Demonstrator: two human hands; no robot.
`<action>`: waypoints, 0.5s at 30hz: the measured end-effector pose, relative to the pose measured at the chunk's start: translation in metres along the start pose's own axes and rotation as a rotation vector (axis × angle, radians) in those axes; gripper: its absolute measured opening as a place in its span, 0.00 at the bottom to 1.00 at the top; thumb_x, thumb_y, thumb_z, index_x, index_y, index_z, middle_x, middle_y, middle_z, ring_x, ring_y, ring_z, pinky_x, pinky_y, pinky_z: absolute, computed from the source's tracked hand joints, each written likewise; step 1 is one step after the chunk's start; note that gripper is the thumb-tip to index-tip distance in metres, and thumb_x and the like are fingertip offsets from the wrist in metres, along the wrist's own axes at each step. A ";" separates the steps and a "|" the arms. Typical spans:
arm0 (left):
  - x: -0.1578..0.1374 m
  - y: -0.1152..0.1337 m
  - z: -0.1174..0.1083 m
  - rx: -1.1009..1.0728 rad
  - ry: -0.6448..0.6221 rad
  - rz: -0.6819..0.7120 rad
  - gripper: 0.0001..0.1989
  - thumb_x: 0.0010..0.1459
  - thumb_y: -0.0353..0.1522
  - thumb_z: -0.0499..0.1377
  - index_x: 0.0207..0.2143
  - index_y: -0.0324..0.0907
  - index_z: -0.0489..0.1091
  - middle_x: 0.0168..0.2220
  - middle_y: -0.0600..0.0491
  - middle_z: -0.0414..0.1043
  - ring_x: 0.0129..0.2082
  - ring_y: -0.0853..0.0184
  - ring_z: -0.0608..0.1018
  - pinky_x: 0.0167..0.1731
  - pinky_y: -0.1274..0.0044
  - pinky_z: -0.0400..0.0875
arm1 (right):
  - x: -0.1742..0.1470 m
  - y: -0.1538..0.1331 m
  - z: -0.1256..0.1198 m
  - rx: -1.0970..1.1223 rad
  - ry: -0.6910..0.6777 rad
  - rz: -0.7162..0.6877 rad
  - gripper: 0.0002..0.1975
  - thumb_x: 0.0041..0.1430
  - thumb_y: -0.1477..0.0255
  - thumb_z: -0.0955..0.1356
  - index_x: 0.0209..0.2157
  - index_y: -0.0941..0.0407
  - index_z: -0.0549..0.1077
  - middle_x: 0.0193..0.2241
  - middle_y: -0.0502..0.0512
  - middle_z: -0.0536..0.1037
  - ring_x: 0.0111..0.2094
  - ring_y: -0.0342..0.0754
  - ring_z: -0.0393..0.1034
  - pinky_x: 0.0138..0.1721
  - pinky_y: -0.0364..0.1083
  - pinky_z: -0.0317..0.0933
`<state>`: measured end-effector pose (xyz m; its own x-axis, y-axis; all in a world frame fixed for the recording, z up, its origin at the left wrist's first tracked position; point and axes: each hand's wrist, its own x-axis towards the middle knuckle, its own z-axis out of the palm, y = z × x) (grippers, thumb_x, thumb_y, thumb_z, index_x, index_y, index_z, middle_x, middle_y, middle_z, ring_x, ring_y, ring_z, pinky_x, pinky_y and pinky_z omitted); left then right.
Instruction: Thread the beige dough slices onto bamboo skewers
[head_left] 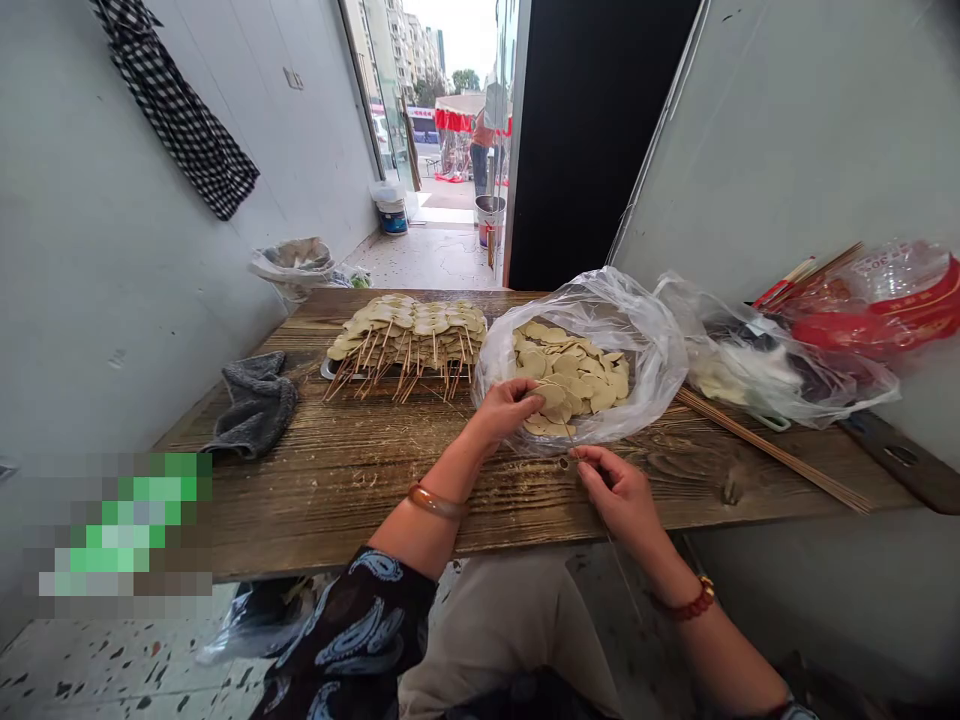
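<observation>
My left hand (504,412) is closed with thumb and fingers on a thin round beige slice (553,402), at the near side of a clear plastic bag (660,365). Many loose slices of the same kind (574,355) lie in the opened bag. My right hand (619,490) pinches a thin bamboo skewer (621,572) just in front of the bag. Its upper end reaches up to the slice; whether it has pierced it I cannot tell. Left of the bag, filled skewers of slices (412,325) are piled on a metal tray (327,370), sticks toward me.
A grey cloth (255,405) lies at the left of the wooden table (360,490). A bundle of bare skewers (780,452), a knife or cleaver (911,462), and plastic and red packaging (877,320) are on the right. Beyond the table, buckets (391,215) stand by the doorway; a person is outside.
</observation>
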<state>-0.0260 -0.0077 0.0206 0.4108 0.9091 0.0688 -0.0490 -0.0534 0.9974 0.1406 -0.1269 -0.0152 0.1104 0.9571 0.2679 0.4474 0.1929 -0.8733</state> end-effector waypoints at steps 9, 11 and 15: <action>-0.002 0.002 0.005 -0.045 0.044 -0.035 0.12 0.45 0.34 0.63 0.32 0.34 0.71 0.22 0.56 0.68 0.20 0.77 0.65 0.21 0.83 0.57 | -0.007 0.000 0.004 -0.105 0.058 -0.110 0.15 0.58 0.71 0.62 0.42 0.56 0.76 0.39 0.57 0.80 0.37 0.50 0.75 0.38 0.47 0.68; -0.002 0.002 0.005 -0.061 0.044 -0.035 0.13 0.44 0.34 0.64 0.32 0.34 0.71 0.22 0.55 0.68 0.20 0.77 0.65 0.20 0.83 0.56 | -0.007 0.002 0.006 -0.092 0.048 -0.141 0.14 0.59 0.70 0.62 0.43 0.55 0.76 0.41 0.57 0.80 0.41 0.51 0.75 0.43 0.48 0.68; -0.002 0.002 0.005 -0.089 0.036 -0.026 0.15 0.44 0.36 0.64 0.31 0.35 0.71 0.22 0.56 0.67 0.20 0.77 0.64 0.20 0.83 0.56 | -0.006 0.004 0.007 -0.086 0.029 -0.166 0.14 0.60 0.70 0.63 0.44 0.53 0.76 0.42 0.56 0.80 0.43 0.51 0.75 0.45 0.50 0.68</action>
<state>-0.0219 -0.0115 0.0230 0.3800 0.9241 0.0407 -0.1200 0.0056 0.9928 0.1358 -0.1308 -0.0231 0.0540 0.9068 0.4180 0.5357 0.3270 -0.7785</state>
